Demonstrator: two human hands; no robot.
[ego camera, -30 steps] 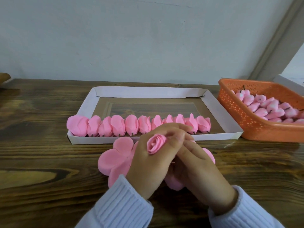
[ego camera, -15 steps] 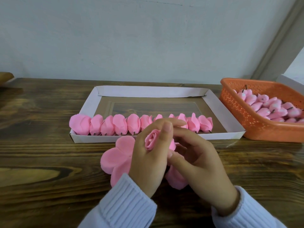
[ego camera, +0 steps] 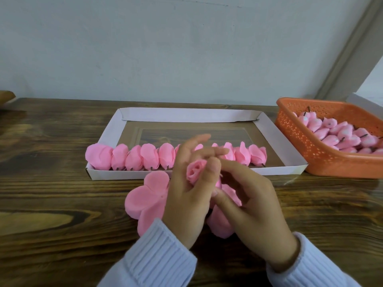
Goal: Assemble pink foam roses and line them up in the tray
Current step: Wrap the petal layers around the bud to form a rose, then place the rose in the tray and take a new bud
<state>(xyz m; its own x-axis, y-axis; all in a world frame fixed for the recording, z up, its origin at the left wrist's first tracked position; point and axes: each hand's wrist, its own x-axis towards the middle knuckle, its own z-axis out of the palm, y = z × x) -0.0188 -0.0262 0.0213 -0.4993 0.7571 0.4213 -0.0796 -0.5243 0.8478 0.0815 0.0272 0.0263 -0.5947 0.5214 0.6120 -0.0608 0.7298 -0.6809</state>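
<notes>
Rosebud [ego camera: 194, 172] (coiled foam), rounded petals [ego camera: 149, 195]

Tray [ego camera: 275, 141]: a row of roses [ego camera: 149, 156] fills most of the near edge, with a small gap at its right end. The floor behind the row is bare and reachable from above.

Straight-in line blocked: left grip [ego camera: 184, 201] and right grip [ego camera: 255, 210] crowd just in front of the near wall. The left holds a bud [ego camera: 194, 172], fingers raised over mid-row. The right curls on a lobe of the petal piece [ego camera: 145, 197] lying beneath both.

Tabletop [ego camera: 62, 204]: open wood left of the tray.

Right side tight: basket [ego camera: 300, 146] just beside the tray's near right corner. Wall [ego camera: 186, 48] near, behind the far rim.
</notes>
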